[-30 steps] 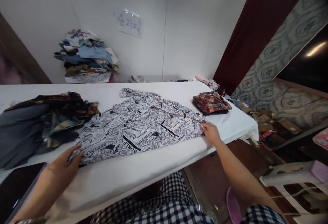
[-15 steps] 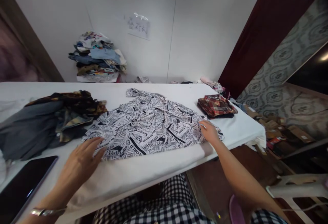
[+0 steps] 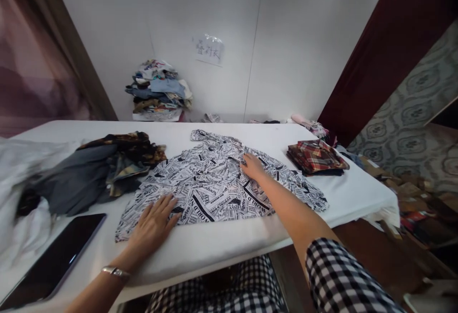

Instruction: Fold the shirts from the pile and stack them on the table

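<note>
A white shirt (image 3: 211, 198) with black newspaper print lies spread on the white-covered table, collar end away from me and hem towards me. My left hand (image 3: 156, 222) rests flat on its near left part, fingers stretched out. My right hand (image 3: 252, 166) is at the middle of the shirt beside the front opening, below the collar. Its fingers are bent and appear to pinch the cloth there; the fingertips are partly hidden.
Dark and grey clothes (image 3: 86, 174) lie heaped on the left, behind a black phone (image 3: 53, 260). Folded plaid shirts (image 3: 318, 156) are stacked at the right. A tall clothes pile (image 3: 157, 91) stands behind the table by the wall, below a paper sign (image 3: 209, 50).
My right hand has moved left from the shirt's right side to its middle. My left hand has settled flat on the cloth. The view has shifted slightly left.
</note>
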### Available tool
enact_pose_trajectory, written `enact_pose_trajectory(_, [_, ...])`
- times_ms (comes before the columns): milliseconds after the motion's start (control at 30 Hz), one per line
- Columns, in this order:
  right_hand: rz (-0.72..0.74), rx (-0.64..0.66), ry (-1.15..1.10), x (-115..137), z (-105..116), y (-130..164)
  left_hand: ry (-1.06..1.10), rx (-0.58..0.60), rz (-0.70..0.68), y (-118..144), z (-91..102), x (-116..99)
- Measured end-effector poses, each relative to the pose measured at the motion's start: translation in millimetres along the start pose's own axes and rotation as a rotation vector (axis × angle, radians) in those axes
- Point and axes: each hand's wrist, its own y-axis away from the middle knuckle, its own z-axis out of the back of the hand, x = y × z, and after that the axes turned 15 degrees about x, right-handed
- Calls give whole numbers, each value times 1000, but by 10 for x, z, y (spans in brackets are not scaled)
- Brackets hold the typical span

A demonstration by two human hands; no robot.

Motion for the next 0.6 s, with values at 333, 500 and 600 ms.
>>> enact_pose_trajectory(333, [-240,-314,-556,-41,206,-351,34,-41,-7,44,27,-75])
enact_pose_trajectory(500, [-230,-477,-681,-106,477,-42,67,-45,4,44,5,-58])
enact_pose_trajectory(600, [-161,-477,-753,-94,502,268,94,-95,-18,12,79,-132])
